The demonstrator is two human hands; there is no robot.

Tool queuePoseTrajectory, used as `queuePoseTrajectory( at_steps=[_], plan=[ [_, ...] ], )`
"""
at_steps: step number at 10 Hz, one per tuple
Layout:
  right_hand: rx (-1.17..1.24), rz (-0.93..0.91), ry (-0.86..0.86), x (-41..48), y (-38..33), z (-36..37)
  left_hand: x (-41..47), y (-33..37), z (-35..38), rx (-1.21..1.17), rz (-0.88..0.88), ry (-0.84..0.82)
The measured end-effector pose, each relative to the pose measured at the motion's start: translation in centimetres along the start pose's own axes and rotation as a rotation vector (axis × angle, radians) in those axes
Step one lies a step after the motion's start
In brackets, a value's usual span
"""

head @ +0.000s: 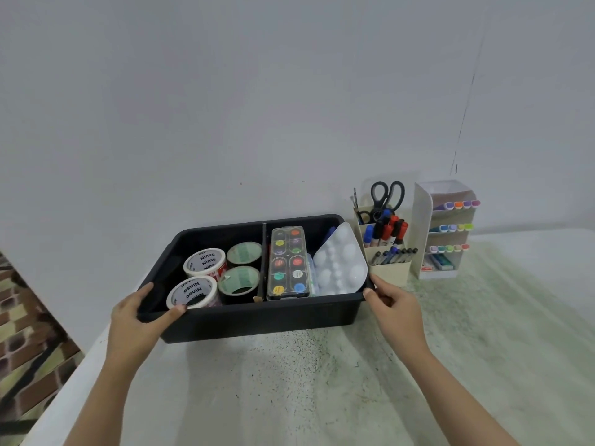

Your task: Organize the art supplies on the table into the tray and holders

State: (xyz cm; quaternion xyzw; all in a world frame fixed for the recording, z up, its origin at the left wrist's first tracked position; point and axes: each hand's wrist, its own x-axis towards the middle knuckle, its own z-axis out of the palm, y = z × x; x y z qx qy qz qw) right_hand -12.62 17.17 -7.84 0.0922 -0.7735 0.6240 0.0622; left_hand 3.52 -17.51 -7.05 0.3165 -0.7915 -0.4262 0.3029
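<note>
A black tray (pixel 257 317) stands on the table. Inside it lie two white tape rolls (pixel 196 278), two green-edged tape rolls (pixel 241 267), a watercolour paint box (pixel 288 263), a thin brush (pixel 263 252) and a white mixing palette (pixel 341 262). My left hand (pixel 141 313) grips the tray's front left corner, thumb over the rim. My right hand (pixel 394 305) grips the front right corner. A beige holder (pixel 389 267) to the right holds scissors (pixel 386 196), markers and pens. A white tiered rack (pixel 421 230) holds pastel highlighters (pixel 457 205).
The table top (pixel 322 381) is pale green and speckled, against a plain grey wall. Its left edge runs diagonally at the lower left, with a brick-patterned floor (pixel 29 333) beyond. The two holders stand close to the tray's right side.
</note>
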Motion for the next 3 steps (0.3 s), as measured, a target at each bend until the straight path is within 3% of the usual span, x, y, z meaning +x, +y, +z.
queuePoseTrajectory(
  at_steps=[2,3],
  plan=[
    [-0.103,-0.018,-0.051,0.3,-0.5,-0.9,-0.1,0.3,0.3,0.033,0.025,-0.014],
    [-0.161,0.071,-0.048,0.8,-1.9,-2.2,0.2,2.2,0.2,0.147,0.036,0.084]
  ],
)
